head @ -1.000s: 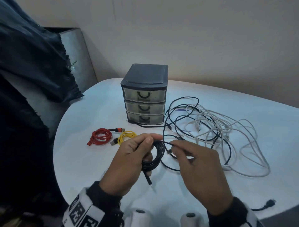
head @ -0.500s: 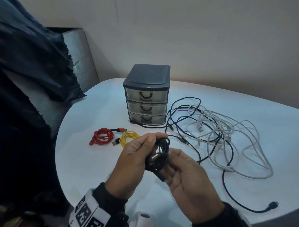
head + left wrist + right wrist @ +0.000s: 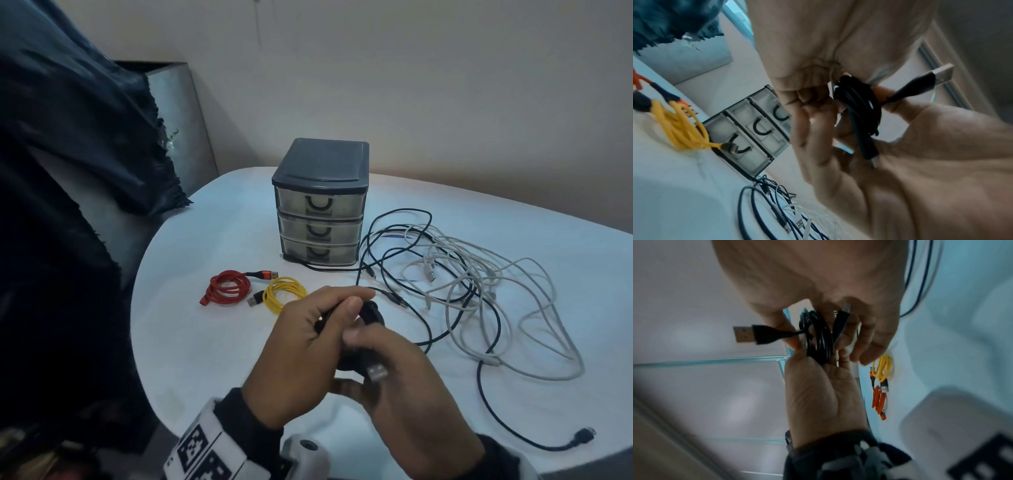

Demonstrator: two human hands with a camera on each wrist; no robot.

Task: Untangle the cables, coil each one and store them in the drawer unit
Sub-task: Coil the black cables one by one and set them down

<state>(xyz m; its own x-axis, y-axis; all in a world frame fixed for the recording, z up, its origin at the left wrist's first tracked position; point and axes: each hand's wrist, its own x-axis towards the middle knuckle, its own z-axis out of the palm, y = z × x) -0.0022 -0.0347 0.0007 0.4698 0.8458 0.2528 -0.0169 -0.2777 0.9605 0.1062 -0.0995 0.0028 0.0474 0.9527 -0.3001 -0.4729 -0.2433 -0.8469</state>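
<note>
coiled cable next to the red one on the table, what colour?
Yellow. The yellow coiled cable lies right of the red coiled cable on the white table; clearest in the head view.

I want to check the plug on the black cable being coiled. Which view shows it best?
Right wrist: the plug sticks out sideways, unobstructed. Left wrist shows it slightly blurred; head shows it small, end-on.

My right hand [image 3: 818, 280] comes in from the top and my left hand [image 3: 818, 391] from below, and their fingers meet around a small black cable coil [image 3: 818, 335], pinching it between them. Its USB plug [image 3: 745, 334] sticks out to the side of the coil, free of my fingers. Beyond my hands, on the white table [image 3: 962, 321], a yellow cable [image 3: 885, 368] lies coiled just beside an orange cable [image 3: 878, 400]. The view is blurred.
</note>
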